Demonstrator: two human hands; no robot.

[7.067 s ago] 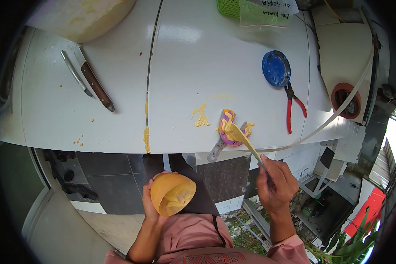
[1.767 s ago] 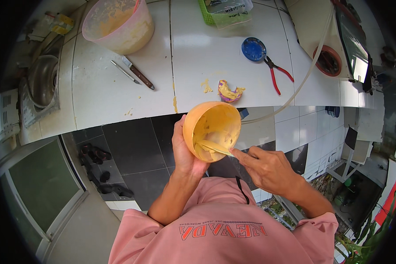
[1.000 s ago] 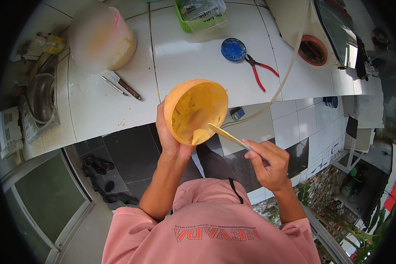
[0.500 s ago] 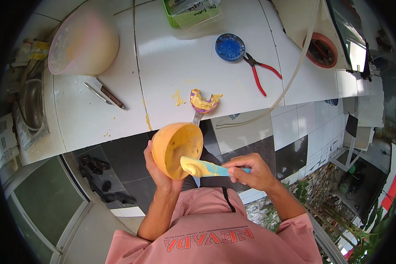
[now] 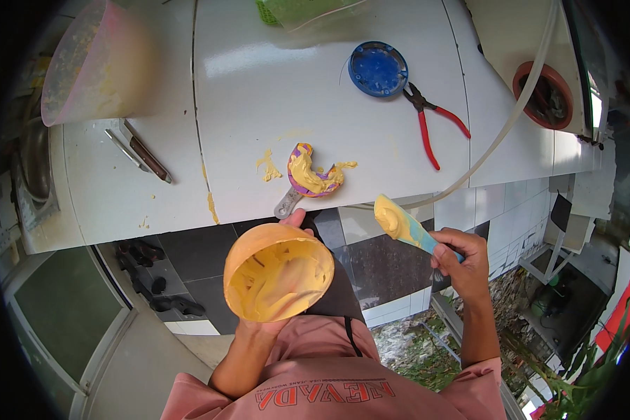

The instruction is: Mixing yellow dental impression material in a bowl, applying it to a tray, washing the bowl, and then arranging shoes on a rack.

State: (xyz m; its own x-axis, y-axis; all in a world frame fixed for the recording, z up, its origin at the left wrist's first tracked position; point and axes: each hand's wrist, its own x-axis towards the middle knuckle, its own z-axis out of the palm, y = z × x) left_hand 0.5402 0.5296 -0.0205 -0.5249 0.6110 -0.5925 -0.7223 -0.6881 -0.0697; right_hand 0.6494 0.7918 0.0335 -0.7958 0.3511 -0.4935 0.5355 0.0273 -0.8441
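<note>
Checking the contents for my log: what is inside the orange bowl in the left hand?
The orange bowl in the left hand holds only smeared yellow paste on its walls and bottom. The near wall hides a little.

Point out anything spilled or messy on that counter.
Yellow paste is smeared on the white counter beside the loaded tray, with a drip at the front edge. Crumbs lie near the knife.

White tiled counter (image 5: pixel 273 91): pink tub (image 5: pixel 94 63) at 10 o'clock, knife (image 5: pixel 145 155) just below, paste-filled tray (image 5: pixel 306 176) at 6 with yellow smears (image 5: pixel 267 165) beside, blue lid (image 5: pixel 378 68) and red pliers (image 5: pixel 434 122) at 2.
</note>
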